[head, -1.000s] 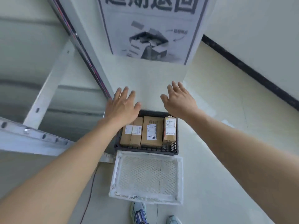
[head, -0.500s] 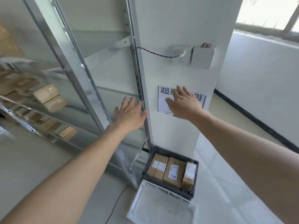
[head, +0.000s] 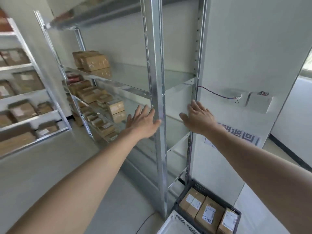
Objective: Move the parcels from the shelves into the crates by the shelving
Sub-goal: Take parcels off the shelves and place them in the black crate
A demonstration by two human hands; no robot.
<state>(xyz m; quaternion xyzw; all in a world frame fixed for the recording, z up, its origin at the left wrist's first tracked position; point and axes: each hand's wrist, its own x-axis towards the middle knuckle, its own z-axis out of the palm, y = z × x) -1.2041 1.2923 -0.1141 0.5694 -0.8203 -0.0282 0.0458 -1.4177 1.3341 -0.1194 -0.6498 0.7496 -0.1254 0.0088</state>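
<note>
Entry: the shelving uprights (head: 156,65) and shelf boards (head: 177,76) are noted as bare metal, smooth, with a dull silvery sheen. The parcels (head: 92,60) are recorded as matt brown cardboard bearing white paper labels. The dark crate (head: 202,190) and the white crate (head: 180,222) are noted as matt plastic lattice.

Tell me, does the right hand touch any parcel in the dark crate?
Apart. The head view shows the right hand up at the shelving, far above the parcels in the dark crate.
</note>
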